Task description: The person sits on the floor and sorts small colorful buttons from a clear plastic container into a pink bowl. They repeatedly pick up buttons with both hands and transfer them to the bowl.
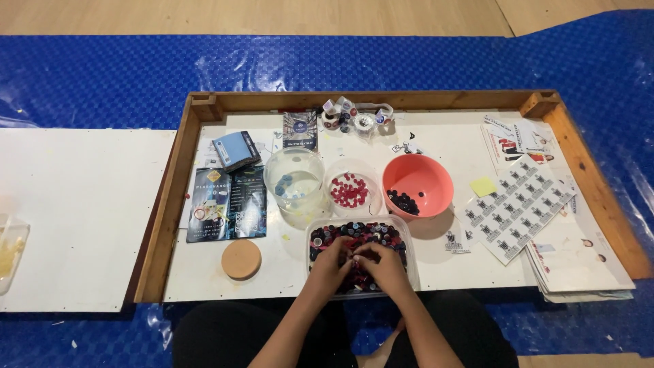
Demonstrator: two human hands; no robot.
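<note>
Both my hands are down in a clear rectangular tub (411, 235) full of small round pieces in dark, red and blue. My left hand (331, 264) and my right hand (383, 264) have curled fingers, and their fingertips meet over the middle of the pile. Whether they pinch a piece is hidden by the fingers. Just behind the tub stand three containers. A clear round jar (294, 178) has a few blue pieces in it. A clear bowl (349, 178) has red pieces. A coral bowl (422, 174) has dark pieces.
Everything sits on a white board inside a raised wooden frame (170, 197). A cork lid (241, 259), dark leaflets (227, 203) and a blue box (236, 150) lie left. Tape rolls (354, 119) sit at the back, sticker sheets (518, 204) and a yellow note (484, 186) right.
</note>
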